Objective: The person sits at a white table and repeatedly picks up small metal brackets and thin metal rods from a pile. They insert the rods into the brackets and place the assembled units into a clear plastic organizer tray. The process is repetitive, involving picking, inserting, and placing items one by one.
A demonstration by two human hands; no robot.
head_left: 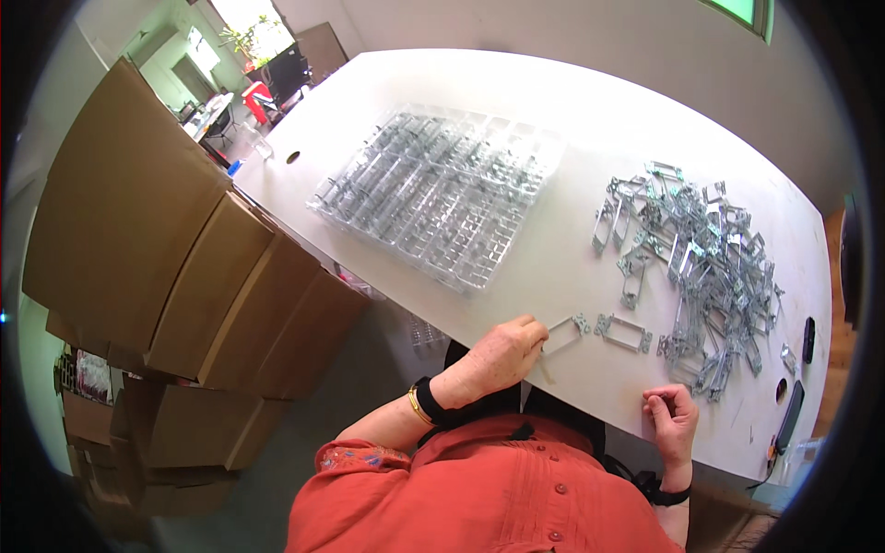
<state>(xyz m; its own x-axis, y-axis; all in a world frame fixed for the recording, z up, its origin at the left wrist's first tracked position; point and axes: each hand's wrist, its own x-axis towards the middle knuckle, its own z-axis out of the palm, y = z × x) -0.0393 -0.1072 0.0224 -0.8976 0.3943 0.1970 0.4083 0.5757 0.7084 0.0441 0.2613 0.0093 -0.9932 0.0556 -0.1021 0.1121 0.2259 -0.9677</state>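
My left hand (502, 355), at the near table edge, pinches one end of a thin rectangular metal bracket (579, 324). Its far end, with small perforated tabs, points right. Just beyond it a second metal bracket (643, 342) lies flat on the white table (562, 258). My right hand (673, 424) rests at the table's edge further right, fingers curled in; whether anything is inside them is hidden. A tangled pile of similar metal brackets (705, 263) spreads over the right side. Far left of it, a clear plastic tray (470, 276) holds rows of metal parts.
Large cardboard boxes (138, 203) stand against the table's left side. Along the right edge lie a small black object (808, 341) and a dark-handled tool (790, 419). A round hole (293, 158) pierces the far left tabletop.
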